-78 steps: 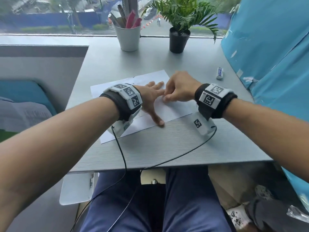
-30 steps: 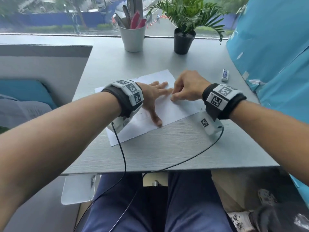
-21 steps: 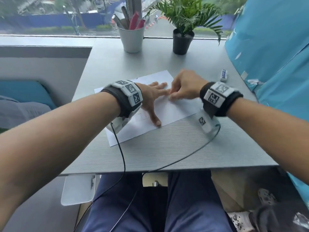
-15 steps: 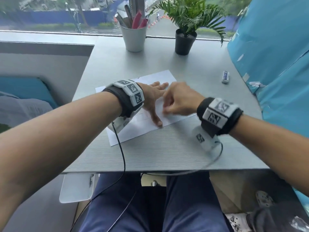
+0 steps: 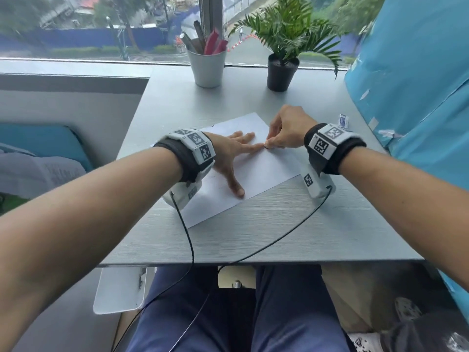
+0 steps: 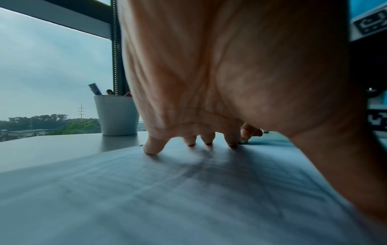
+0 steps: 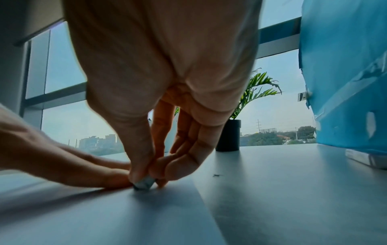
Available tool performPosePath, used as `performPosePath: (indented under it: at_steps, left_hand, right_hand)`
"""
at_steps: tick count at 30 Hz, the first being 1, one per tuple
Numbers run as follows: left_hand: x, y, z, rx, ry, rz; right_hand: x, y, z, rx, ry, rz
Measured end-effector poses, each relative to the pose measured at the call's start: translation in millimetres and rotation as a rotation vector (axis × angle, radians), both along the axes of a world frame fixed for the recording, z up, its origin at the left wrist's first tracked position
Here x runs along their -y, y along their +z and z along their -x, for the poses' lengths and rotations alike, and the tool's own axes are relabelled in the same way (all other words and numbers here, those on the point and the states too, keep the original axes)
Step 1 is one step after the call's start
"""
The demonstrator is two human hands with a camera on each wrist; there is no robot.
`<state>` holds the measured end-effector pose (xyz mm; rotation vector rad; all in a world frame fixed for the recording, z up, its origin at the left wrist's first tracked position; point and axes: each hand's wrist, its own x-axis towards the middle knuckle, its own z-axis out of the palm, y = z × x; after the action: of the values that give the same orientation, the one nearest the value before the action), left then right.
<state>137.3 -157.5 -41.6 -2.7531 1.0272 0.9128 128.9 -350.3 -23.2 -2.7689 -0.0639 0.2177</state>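
A white sheet of paper (image 5: 266, 174) lies slanted on the grey table (image 5: 279, 232). My left hand (image 5: 233, 153) lies flat on it with fingers spread, pressing it down; the left wrist view shows the fingertips (image 6: 154, 149) on the paper (image 6: 167, 199). My right hand (image 5: 284, 133) pinches a small grey-white piece, like an eraser (image 5: 266, 146), between thumb and fingers. Its lower end touches the paper right beside my left index fingertip. The right wrist view shows the piece (image 7: 144, 183) held against the sheet (image 7: 104, 215), with my left hand (image 7: 52, 159) next to it.
At the table's far edge stand a white cup of pens (image 5: 207, 69) and a potted plant (image 5: 283, 72). A small wrapped eraser (image 5: 343, 121) lies at the right, near a blue covered panel (image 5: 418, 85). Two cables (image 5: 189, 240) run off the near edge.
My right hand slid toward me over the paper half a second ago and is now back up beside my left fingertips. The left hand has stayed pressed on the sheet.
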Motion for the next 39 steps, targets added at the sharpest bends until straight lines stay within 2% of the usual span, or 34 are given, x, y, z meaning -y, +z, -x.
performPosePath:
  at_steps: [6,11,14,16,18,20,23,25,28,30,33,35,39]
  left_hand:
    - [-4,-3,5,0.007,0.037,0.0]
    - [3,3,8,0.028,0.028,-0.08]
    - [8,6,11,0.044,0.014,-0.109]
    - [10,4,10,0.038,0.005,-0.117]
    - [13,1,9,0.014,-0.048,-0.137]
    - [13,0,10,0.017,-0.06,-0.154]
    - [12,3,14,0.049,0.037,-0.142]
    - [14,8,19,0.065,0.044,-0.149]
    - [17,14,25,0.078,-0.004,-0.167]
    - [17,14,24,0.086,-0.003,-0.167]
    - [18,11,22,0.089,0.045,-0.166]
    - [19,11,22,0.093,0.056,-0.177]
    - [20,12,23,0.096,0.041,-0.194]
  right_hand:
    - [-8,-1,5,0.127,0.015,0.088]
    - [-9,-6,26,0.058,0.02,0.031]
    - [-20,-5,37,0.078,0.018,0.015]
    - [-37,-8,52,0.08,0.085,0.001]
    - [-55,-9,74,0.011,0.217,-0.031]
    - [-53,-7,74,-0.055,0.27,-0.032]
    - [-20,2,40,-0.007,0.107,0.005]
    - [-15,1,37,0.038,0.046,0.009]
    - [-42,-8,67,-0.031,0.197,-0.028]
    - [-41,-7,69,-0.07,0.274,-0.023]
    - [-9,1,38,0.014,0.088,0.014]
    - [-7,-1,36,0.054,0.054,0.033]
    - [-38,-8,73,-0.067,0.258,-0.017]
